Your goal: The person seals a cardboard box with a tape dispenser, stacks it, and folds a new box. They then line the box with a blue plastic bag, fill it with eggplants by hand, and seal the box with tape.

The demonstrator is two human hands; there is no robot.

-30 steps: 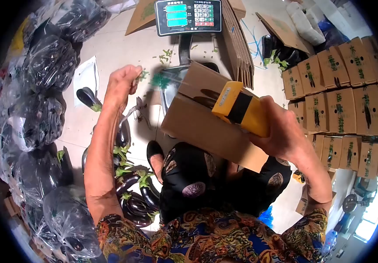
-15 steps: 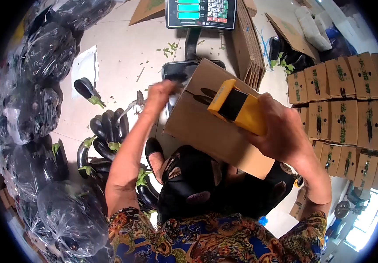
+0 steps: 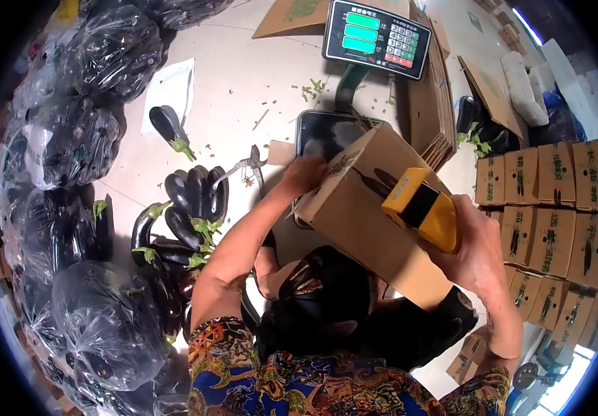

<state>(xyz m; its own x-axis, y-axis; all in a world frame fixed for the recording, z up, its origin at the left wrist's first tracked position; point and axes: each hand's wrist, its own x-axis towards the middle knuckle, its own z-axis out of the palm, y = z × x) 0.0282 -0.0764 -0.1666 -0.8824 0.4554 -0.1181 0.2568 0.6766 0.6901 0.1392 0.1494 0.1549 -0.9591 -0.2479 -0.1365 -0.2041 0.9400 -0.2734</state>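
One cardboard box (image 3: 375,243) lay slantwise across the middle of the frame, tilted between the scale platform (image 3: 319,135) and the person's knees (image 3: 323,281); what bore its weight could not be told. Over its right half was a yellow tape dispenser (image 3: 444,225), either touching the upper face or just above it. The right hand (image 3: 479,239) was wrapped around the dispenser's rear, some fingers hidden, a hold that seemed suited to controlling its angle. The left hand (image 3: 304,173) was at the box's left end, blurred, its fingertips out of sight; whether they pinched something or pressed flat could not be told. Having a hand at either end probably kept the box from sliding.

The box and the left hand hid part of the platform, while the lit display (image 3: 375,35) stood beyond, at the top. A metal hand tool (image 3: 252,163) lay near the left forearm, and heaped eggplants (image 3: 195,194) crowded the floor left of centre. A single eggplant (image 3: 166,123) lay partly on a white sheet (image 3: 176,87) in the upper left. Filled plastic bags (image 3: 98,333) hemmed in the left edge; folded cardboard (image 3: 427,125) stood upper right, and stacked boxes (image 3: 552,239) walled the right side
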